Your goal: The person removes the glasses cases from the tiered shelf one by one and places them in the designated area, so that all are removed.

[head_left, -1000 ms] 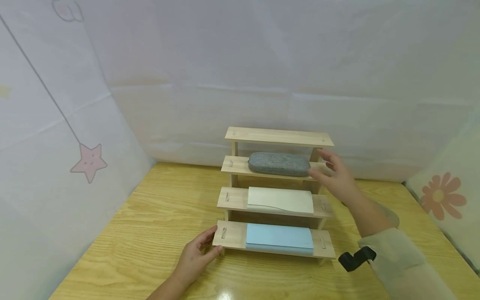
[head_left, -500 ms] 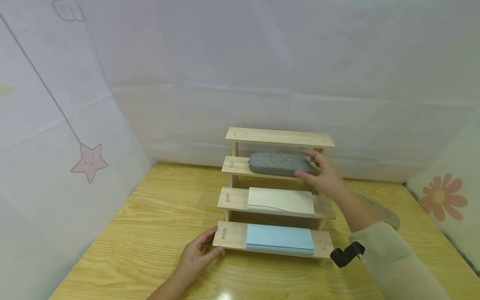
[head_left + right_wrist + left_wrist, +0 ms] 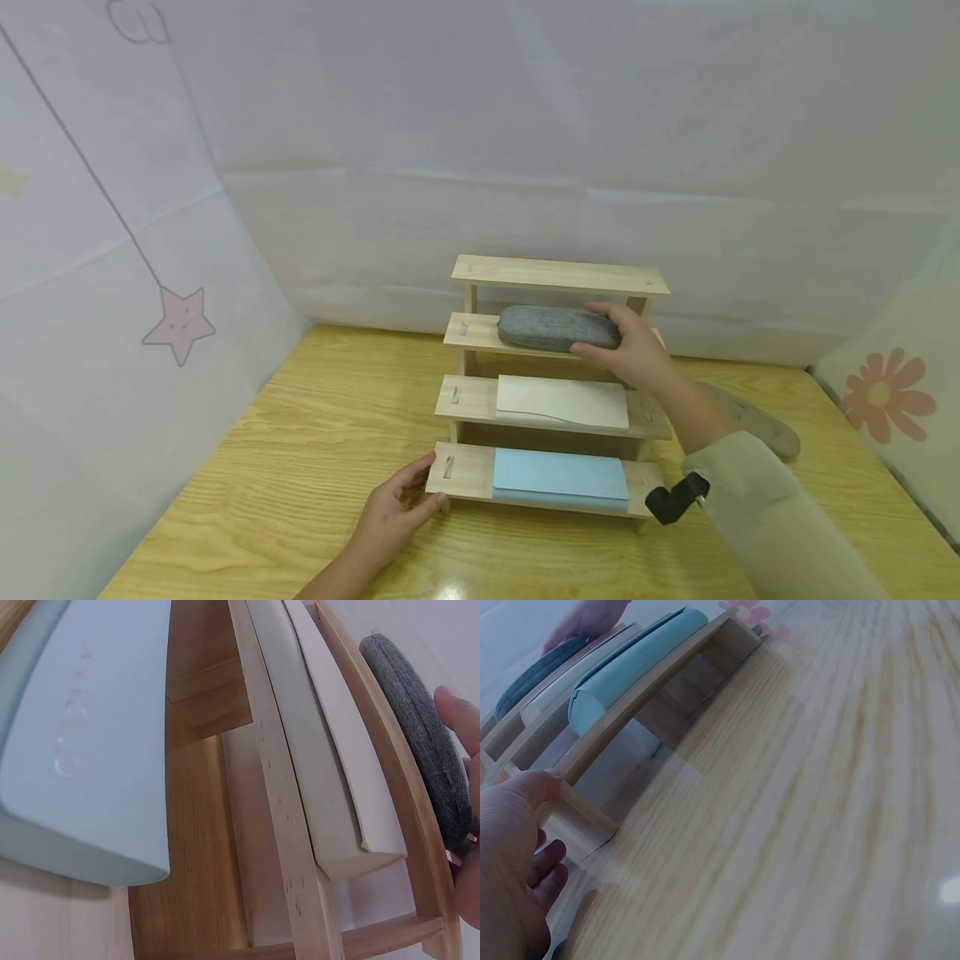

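A light wooden step shelf [image 3: 562, 272] stands on the table. My right hand [image 3: 633, 354] grips the right end of a grey fabric glasses case [image 3: 543, 327], thumb in front and fingers behind. That case lies lengthwise on the second step from the top; in the right wrist view the fingers come in from the right edge around the case [image 3: 416, 727]. My left hand [image 3: 393, 508] holds the left end of the bottom step, thumb at its front corner. A cream folding case [image 3: 558, 400] and a light blue folding case [image 3: 558, 475] lie on the two lower steps.
On the wooden table [image 3: 315, 433], right of the shelf, lies a greyish-green long case [image 3: 761, 425], partly behind my right forearm. A pale cloth backdrop [image 3: 450, 125] rises behind and at both sides. A black bracket [image 3: 675, 500] sticks out from the right sleeve.
My right hand has moved left from beside the grey glasses case and closed round its right end. The left hand, shelf and cases stay in place.
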The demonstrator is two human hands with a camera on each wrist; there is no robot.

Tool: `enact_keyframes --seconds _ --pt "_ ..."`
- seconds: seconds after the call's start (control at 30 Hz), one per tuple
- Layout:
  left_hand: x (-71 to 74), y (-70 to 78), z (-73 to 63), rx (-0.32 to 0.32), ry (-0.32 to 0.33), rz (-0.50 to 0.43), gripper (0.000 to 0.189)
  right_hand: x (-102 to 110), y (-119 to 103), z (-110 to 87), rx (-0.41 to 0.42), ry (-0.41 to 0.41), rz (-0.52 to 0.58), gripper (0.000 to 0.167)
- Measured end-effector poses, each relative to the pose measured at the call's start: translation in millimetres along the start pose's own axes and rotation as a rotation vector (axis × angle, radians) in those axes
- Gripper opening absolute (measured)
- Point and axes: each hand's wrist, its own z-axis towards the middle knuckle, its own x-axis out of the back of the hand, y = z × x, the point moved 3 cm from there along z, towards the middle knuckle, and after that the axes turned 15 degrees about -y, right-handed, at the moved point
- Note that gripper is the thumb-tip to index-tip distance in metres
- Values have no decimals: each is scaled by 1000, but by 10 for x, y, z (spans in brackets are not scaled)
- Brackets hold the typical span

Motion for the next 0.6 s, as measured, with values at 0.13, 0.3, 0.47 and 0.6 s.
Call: enact_keyframes --seconds 0.13,0.3,0.47,0.6 --pt "0 4 -3 5 3 -2 60 -21 -7 40 -5 -4 -26 82" --pt "2 5 -8 9 7 17 60 -34 -13 86 -12 -10 -70 82" --pt "4 11 -6 4 11 25 60 -38 -25 113 -12 -12 -87 78" --pt "4 16 -7 3 5 15 60 -44 -28 126 1 -6 -102 76"
